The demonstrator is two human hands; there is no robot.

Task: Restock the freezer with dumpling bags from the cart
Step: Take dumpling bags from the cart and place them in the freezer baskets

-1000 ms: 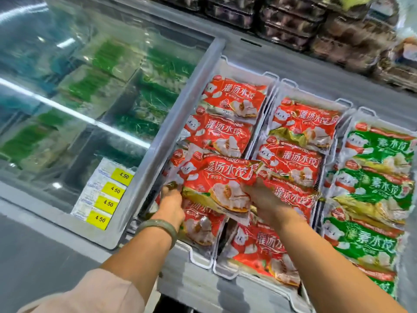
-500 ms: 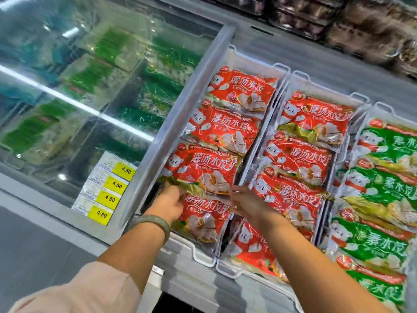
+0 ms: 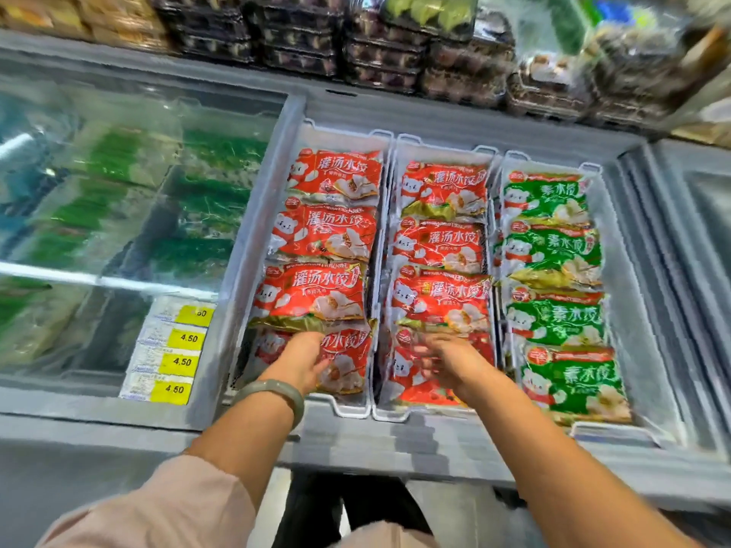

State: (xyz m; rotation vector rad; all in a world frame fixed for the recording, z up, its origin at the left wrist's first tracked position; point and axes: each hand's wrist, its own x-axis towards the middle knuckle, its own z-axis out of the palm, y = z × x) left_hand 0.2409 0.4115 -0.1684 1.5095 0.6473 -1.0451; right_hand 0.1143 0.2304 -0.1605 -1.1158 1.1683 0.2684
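Observation:
The open freezer (image 3: 435,441) holds three white bins. The left bin (image 3: 348,409) and the middle bin (image 3: 391,413) carry rows of red dumpling bags, and the right bin holds green dumpling bags (image 3: 553,247). A red bag (image 3: 312,294) lies flat as third in the left row. My left hand (image 3: 300,361), with a green bangle on the wrist, rests on the nearest red bag (image 3: 344,369), fingertips at the third bag's lower edge. My right hand (image 3: 451,361) hovers, blurred and with fingers spread, over the nearest bag of the middle row (image 3: 411,385). The cart is out of view.
A sliding glass lid (image 3: 118,215) covers the freezer's left part, with green packs beneath and yellow 4.50 price labels (image 3: 174,350) near its right edge. Stacked dark packaged trays (image 3: 379,53) line the shelf behind the freezer. Another lid (image 3: 700,231) borders the right.
The red bag held in both hands came down onto the left row and now lies flat. Both hands have drawn back toward me over the nearest bags. The camera swung to the right.

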